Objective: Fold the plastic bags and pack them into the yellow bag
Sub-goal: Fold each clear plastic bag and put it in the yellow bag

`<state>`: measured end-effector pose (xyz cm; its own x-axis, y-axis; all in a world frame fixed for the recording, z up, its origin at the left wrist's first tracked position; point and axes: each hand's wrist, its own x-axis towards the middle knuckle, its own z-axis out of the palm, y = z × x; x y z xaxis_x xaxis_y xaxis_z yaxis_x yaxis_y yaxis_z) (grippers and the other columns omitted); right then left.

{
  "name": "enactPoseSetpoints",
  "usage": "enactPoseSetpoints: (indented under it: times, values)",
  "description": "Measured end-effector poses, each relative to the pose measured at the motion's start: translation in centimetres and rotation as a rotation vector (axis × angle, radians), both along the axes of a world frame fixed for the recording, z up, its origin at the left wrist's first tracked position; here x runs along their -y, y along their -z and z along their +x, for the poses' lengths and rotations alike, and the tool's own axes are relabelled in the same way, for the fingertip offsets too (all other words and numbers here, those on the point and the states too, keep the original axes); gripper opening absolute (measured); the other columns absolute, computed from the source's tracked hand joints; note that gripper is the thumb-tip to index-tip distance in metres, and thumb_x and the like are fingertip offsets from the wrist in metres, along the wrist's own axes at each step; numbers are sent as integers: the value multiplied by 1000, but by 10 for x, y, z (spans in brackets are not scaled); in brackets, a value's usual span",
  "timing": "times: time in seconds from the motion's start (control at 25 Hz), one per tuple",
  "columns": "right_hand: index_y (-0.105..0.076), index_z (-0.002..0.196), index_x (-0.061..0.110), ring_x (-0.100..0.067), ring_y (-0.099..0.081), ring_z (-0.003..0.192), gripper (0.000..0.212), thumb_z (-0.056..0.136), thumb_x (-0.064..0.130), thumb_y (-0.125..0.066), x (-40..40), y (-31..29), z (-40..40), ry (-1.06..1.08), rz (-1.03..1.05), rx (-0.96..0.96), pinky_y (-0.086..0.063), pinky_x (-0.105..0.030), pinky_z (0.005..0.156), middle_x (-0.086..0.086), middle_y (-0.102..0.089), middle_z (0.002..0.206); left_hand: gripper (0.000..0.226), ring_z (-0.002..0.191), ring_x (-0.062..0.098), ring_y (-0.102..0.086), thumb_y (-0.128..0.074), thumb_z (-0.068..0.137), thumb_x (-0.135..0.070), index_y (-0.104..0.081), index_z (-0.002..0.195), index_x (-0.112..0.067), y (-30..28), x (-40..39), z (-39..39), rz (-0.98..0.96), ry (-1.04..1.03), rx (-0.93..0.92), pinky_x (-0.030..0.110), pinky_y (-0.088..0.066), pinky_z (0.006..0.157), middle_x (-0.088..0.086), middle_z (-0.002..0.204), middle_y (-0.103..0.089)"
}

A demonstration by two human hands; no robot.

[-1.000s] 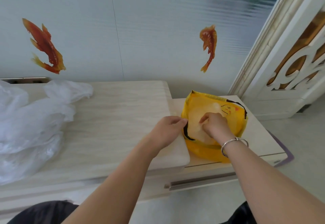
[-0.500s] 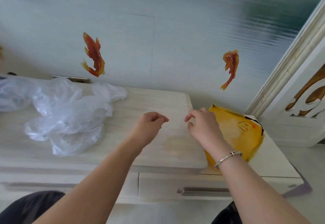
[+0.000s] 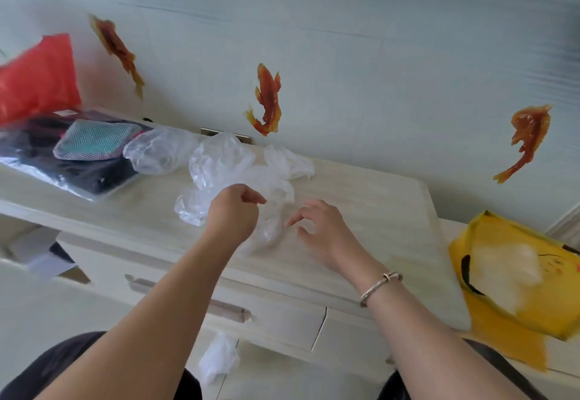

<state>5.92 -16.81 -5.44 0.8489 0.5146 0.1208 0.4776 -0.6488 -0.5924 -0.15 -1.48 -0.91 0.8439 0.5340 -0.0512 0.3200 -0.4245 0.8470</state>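
My hands over the clear plastic bags on the counter.

A red bag (image 3: 37, 76) leans at the far left. My left hand (image 3: 232, 214) curls its fingers at the clear plastic bags (image 3: 219, 164); whether it grips one, I cannot tell. My right hand (image 3: 323, 227) hovers loosely curled, holding nothing. The yellow bag (image 3: 502, 315) lies far right, well apart.

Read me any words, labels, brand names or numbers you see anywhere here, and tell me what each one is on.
None can be read.
yellow bag: only a drawn cartoon face, no letters.
dark packet at the left: a pale patch at its top edge, too blurred to tell if it is a label.
fish stickers on the wall: pictures only.
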Motion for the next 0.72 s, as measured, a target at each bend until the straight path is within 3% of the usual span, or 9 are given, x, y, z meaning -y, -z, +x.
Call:
enactPoseSetpoints:
  times: [0.12,0.24,0.36,0.52,0.64,0.72]
  values:
    - [-67,114,26,-22,-20,144,29,91,15,-53,-18,11,1,-93,-51,-2,-19,-33,116,1,-28,155,39,60,15,-48,-38,86,6,-67,95,-17,1,-15,1,-41,-13,-50,25,-36,53,1,99,-63]
    - [-64,119,30,-23,-11,146,34,92,15,-51,-24,15,-2,-113,-36,-2,-13,-39,118,1,-21,158,39,65,13,-50,-36,85,6,-67,100,-15,4,-19,4,-55,-4,-53,25,-40,56,1,101,-62]
    - [-62,117,31,-21,-4,147,35,90,13,-49,-29,13,-1,-53,23,9,-7,-36,119,0,-16,159,39,63,15,-51,-38,84,5,-65,101,-18,7,-23,9,-70,-11,-74,24,-39,54,1,103,-64]
    - [-49,137,26,-19,0,148,46,92,13,-45,-38,7,10,64,42,-60,-5,-33,119,-5,-10,161,42,59,17,-49,-41,84,2,-63,109,-23,12,-23,13,-75,35,-141,23,-37,51,3,106,-68]
    - [-34,147,15,-18,1,148,51,96,11,-39,-44,8,18,46,11,-132,-1,-28,117,-6,-12,161,44,69,16,-54,-42,86,-1,-60,119,-23,13,-22,17,-90,41,-162,23,-41,57,5,109,-68]
    - [-41,143,10,-21,-11,147,48,95,7,-38,-46,12,20,29,30,-125,-7,-26,116,-7,-28,155,43,69,11,-53,-44,89,-3,-58,126,-22,12,-21,18,-94,42,-172,19,-41,57,4,113,-64]
